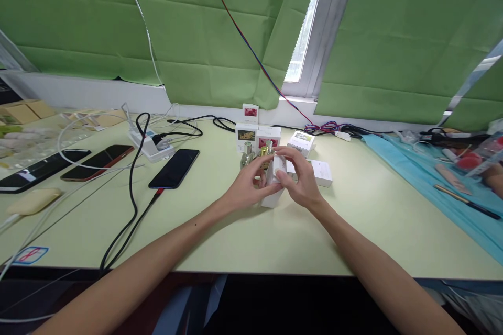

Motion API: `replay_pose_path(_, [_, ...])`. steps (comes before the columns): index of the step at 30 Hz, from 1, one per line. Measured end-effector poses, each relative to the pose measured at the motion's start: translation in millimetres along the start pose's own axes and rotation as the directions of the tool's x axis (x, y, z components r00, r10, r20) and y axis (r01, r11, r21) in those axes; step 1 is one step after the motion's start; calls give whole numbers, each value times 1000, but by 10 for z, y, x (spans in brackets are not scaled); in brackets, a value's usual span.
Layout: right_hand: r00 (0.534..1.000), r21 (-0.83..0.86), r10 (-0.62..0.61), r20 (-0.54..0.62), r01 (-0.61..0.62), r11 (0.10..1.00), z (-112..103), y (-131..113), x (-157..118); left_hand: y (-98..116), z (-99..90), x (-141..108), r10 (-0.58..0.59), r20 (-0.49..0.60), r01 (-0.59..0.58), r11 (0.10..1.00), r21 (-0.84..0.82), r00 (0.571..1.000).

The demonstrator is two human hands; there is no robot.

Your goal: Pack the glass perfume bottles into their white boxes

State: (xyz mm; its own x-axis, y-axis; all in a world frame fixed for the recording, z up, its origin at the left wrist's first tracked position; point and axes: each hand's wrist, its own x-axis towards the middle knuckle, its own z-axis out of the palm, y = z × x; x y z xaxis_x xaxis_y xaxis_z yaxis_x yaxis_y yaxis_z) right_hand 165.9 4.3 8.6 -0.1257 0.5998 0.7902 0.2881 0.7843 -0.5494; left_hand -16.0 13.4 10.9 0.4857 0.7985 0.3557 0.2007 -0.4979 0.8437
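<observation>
Both my hands are at a small white box (272, 200) near the middle of the table. My left hand (250, 183) wraps its fingers round the box's left side. From the right, my right hand (301, 180) has thumb and fingers on the box's upper end, where a white flap shows. Glass bottles (247, 155) stand just behind my left hand, partly covered by it. Several white boxes with flower pictures (246, 136) stand behind the bottles. Another white box (322, 173) lies right of my right hand, and one (302, 141) sits behind it.
Left on the table (220, 243) are a black phone (175, 168), two more phones, a power strip (151, 145), cables and a yellowish case (34, 201). A blue plastic sheet (416, 178) with a pen lies at the right. Green curtains hang behind.
</observation>
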Motion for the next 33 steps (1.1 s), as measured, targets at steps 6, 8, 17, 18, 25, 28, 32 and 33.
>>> replay_pose_path(6, [1000, 22, 9, -5, -9, 1000, 9, 9, -7, -12, 5, -5, -9, 4, 9, 1000, 9, 1000])
replay_pose_path(8, [1000, 23, 11, -3, -11, 1000, 10, 2, -4, -5, 6, -7, -10, 7, 10, 1000, 9, 1000])
replay_pose_path(17, [1000, 30, 17, 2, -17, 999, -2, -1, -5, 22, 18, -17, -8, -1, 8, 1000, -1, 1000])
replay_pose_path(18, [1000, 32, 19, 2, -19, 999, -2, 2, -7, 18, 20, -17, 1, -2, -1, 1000, -5, 1000])
replay_pose_path(25, [999, 34, 38, 20, -39, 999, -7, 8, -11, -23, 29, -22, -5, -14, 5, 1000, -10, 1000])
replay_pose_path(28, [999, 34, 42, 26, -43, 998, -11, 6, -6, -41, 30, -21, -18, -16, 18, 1000, -14, 1000])
replay_pose_path(32, [998, 36, 51, 32, -52, 998, -14, 16, -8, -52, 33, -18, -16, -14, 16, 1000, -23, 1000])
replay_pose_path(33, [998, 32, 55, 35, -56, 998, -15, 20, -11, -52, 34, -18, -14, -14, 14, 1000, -23, 1000])
